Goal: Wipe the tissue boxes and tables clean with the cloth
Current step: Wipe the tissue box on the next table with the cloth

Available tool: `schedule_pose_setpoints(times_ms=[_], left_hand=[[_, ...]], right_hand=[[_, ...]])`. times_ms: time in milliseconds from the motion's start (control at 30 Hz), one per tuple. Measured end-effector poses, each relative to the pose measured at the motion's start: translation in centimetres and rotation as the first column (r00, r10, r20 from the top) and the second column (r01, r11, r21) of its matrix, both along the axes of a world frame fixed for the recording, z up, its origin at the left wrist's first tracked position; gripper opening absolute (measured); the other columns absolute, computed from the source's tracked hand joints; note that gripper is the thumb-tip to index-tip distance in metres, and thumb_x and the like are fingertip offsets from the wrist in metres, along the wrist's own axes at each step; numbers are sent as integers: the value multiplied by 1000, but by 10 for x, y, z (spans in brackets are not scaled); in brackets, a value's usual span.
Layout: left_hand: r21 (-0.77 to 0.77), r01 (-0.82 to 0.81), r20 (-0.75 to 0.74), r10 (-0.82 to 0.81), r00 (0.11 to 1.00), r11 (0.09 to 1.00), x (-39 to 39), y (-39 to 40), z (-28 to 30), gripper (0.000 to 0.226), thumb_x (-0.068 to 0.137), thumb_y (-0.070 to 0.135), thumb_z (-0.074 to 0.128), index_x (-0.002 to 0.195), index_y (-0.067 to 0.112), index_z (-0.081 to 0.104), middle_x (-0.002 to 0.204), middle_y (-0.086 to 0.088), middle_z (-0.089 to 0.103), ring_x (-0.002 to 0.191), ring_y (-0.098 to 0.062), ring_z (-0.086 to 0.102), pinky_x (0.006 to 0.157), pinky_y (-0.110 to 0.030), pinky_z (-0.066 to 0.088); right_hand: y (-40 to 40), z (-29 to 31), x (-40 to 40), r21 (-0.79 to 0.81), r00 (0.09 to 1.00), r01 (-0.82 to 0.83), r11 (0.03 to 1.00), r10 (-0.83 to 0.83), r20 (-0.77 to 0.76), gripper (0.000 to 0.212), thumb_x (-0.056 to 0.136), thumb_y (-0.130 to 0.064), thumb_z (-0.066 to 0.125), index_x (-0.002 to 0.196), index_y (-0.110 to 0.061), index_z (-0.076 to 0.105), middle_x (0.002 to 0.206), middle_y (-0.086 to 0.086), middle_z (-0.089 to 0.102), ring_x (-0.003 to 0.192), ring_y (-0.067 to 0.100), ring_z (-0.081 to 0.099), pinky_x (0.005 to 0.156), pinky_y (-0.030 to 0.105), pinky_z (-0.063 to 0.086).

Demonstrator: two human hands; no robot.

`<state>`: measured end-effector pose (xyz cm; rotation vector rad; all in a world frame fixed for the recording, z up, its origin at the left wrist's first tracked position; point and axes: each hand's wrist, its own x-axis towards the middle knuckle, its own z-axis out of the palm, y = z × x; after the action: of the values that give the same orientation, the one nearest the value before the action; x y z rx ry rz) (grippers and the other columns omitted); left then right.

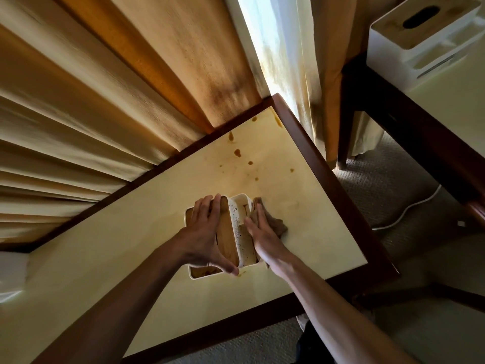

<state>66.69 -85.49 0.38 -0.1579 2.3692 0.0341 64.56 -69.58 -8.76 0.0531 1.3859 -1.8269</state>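
The cream bench with dark wooden frame [301, 206] has brown stains beyond the white tissue box with wooden lid [237, 232]. The left hand [207, 232] grips the box; the flat right hand [262, 232] presses a brown cloth [275, 224] on its right side

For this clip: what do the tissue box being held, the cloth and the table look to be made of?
Tissue box: white body looks like smooth plastic, speckled with dark spots; its lid shows wood grain, likely wood or bamboo.
Cloth: soft brownish fabric, crumpled under the right hand.
Table: pale glossy top with brown stains, framed by dark polished wood, possibly veneer.
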Motion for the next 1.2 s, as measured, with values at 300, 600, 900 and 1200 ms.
schedule_pose_setpoints(times_ms=[300,600,900,1200], left_hand=[[-4,-62,14,62,998,998,1,1,0,167,39,90,73,144,27,-40,155,11,-38,145,-23,-34,122,-57,6],[-12,-44,32,45,998,999,0,2,1,168,39,90,71,140,25,-47,153,8,-44,142,-23,-41,122,-53,-5],[0,-47,41,47,998,999,0,-1,-1,169,26,101,54,139,26,-48,152,7,-46,140,-23,-43,121,-53,-7],[-8,-37,30,37,999,999,1,-1,-3,167,39,92,69,138,26,-48,151,8,-47,139,-23,-45,121,-54,-8]], right_hand=[[-5,0,-13,-38,988,42,998,-47,-144,51,105,-30,39,153,-38,22,148,-16,36,130,8,44,112,44,39],[13,0,35,-105,969,27,994,-52,-243,61,102,-32,36,155,-34,7,162,-19,5,148,-1,6,123,46,13],[26,6,62,5,1000,28,1000,-28,3,64,104,-37,35,154,-36,-5,161,-16,-4,147,5,1,111,23,10],[7,-11,21,-69,995,36,997,-29,94,71,97,-52,45,152,-47,-1,162,-13,8,146,14,23,118,50,25]])
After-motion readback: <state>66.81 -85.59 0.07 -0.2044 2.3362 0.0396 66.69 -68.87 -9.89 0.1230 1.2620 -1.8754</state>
